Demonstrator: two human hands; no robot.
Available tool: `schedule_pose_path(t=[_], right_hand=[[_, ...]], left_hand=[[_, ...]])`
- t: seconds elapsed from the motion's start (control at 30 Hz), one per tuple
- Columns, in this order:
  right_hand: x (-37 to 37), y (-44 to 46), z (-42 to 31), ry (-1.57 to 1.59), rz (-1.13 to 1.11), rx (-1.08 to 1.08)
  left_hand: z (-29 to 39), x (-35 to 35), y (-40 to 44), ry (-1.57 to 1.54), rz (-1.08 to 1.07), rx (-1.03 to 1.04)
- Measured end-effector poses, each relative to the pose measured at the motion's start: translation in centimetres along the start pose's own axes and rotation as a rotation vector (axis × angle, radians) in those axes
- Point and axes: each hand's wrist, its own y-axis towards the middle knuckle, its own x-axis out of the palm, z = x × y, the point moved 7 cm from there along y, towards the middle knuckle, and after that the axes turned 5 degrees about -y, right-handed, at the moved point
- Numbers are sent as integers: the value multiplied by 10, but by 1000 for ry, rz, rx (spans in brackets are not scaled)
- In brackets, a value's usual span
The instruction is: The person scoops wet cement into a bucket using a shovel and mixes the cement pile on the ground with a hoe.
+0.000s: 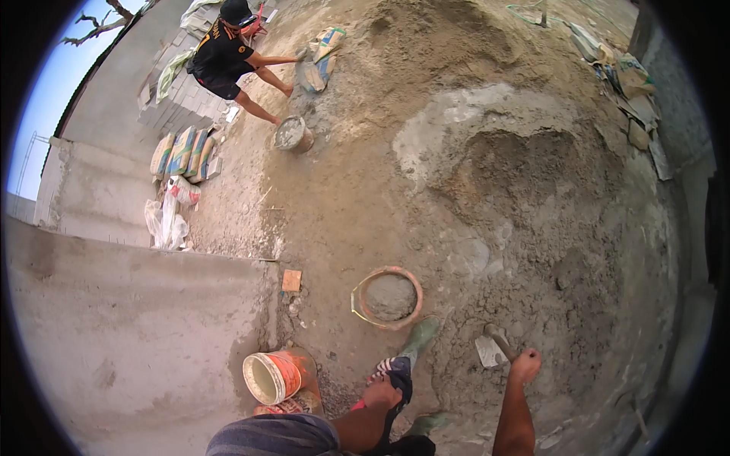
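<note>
My right hand (525, 366) is closed round the handle of a trowel (490, 352), whose pale blade lies against the wet grey mortar (547, 304). My left hand (382, 394) rests near my knee, on dark cloth, with its fingers curled; what they hold, if anything, is hidden. Ahead of my green boot (423, 334) stands a round bucket (419, 292) with grey mix inside. An orange and white bucket (265, 378) lies tilted at the lower left.
A co-worker (222, 53) bends at the upper left beside a bucket (292, 134) and a cement bag (327, 57). More bags (181, 152) lean by the wall. A concrete wall (137, 319) borders the left. A sand heap (449, 45) rises at the back.
</note>
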Motion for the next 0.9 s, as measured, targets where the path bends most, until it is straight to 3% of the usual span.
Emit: schedule_pose_path(t=[0.47,0.9], right_hand=[[4,4,2,-11,-33,7],[14,14,12,13,-15,-48]], left_hand=[[4,0,-4,-13,59,10],[4,2,0,-4,-15,-20]])
